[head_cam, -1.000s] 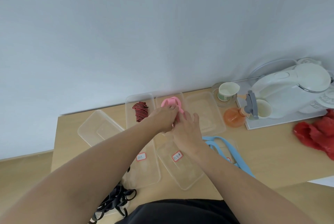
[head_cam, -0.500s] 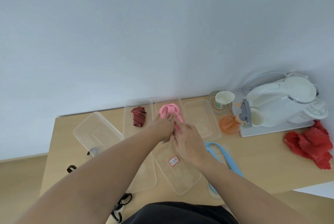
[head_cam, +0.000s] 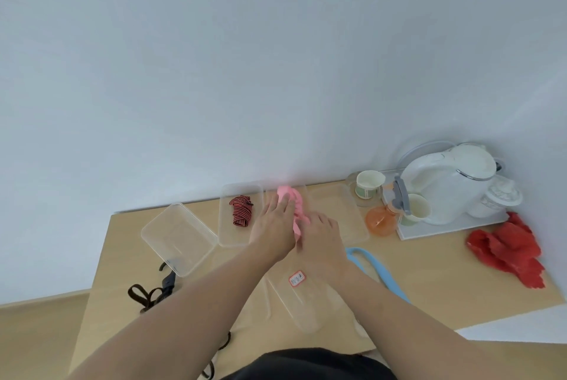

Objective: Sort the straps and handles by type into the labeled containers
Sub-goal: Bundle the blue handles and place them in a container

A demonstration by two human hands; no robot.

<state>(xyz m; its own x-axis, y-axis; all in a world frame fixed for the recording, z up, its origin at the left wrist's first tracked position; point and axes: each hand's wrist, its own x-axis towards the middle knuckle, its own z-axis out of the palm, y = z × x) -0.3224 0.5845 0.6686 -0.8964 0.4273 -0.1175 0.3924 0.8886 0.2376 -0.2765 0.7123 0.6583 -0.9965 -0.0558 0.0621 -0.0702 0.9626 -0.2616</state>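
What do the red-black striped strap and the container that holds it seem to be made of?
The red-black strap looks like woven fabric webbing, matt: fine stripes and soft folds show. Its container looks like thin clear plastic, glossy: the tabletop shows through it and its rim catches light.

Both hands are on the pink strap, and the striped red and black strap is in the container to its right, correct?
Not quite. In the head view, the striped red and black strap lies in the container left of the pink strap, not right. The left hand and right hand are both on the pink strap.
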